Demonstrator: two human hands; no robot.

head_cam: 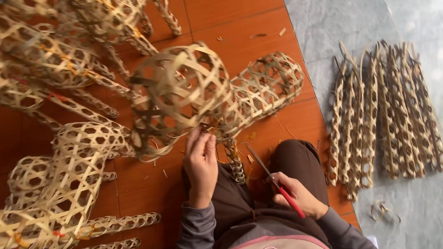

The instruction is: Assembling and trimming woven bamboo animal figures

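Note:
A woven bamboo figure with a rounded open-weave body and a long tubular part rests on the orange tiled floor in front of my knees. My left hand pinches the lower edge of the rounded body, fingers closed on the strips. My right hand rests on my right knee and grips red-handled scissors, blades pointing up and left toward the weave. A thin woven tube hangs down between my hands.
Several finished woven bamboo figures lie at the left and more crowd the top left. A row of slim woven tubes lies on the grey stone strip at right. Bamboo scraps dot the orange tiles.

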